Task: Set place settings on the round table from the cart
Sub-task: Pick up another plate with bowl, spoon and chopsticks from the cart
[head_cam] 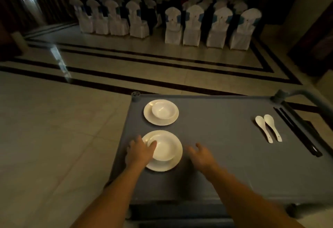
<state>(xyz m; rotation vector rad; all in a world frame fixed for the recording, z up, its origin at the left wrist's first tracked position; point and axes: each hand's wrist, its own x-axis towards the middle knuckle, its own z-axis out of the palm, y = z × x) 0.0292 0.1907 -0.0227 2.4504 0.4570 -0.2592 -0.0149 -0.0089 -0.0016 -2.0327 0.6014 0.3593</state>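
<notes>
On the grey cart top (225, 146) stand two white plates, each with a white bowl on it. The near plate (173, 164) carries the near bowl (165, 148). My left hand (139, 153) lies on the left edge of that plate, its fingers over the bowl's rim. My right hand (201, 156) hovers open just right of the plate, fingers spread, holding nothing. The far plate (149, 117) with its bowl (163, 109) sits behind. Two white soup spoons (268, 128) lie at the right, next to black chopsticks (297, 130).
The cart's handle bar (310, 96) rises at the far right corner. Tiled floor with dark stripes (162, 65) stretches beyond the cart. Rows of white-covered chairs (180, 25) stand at the back. The round table is out of view.
</notes>
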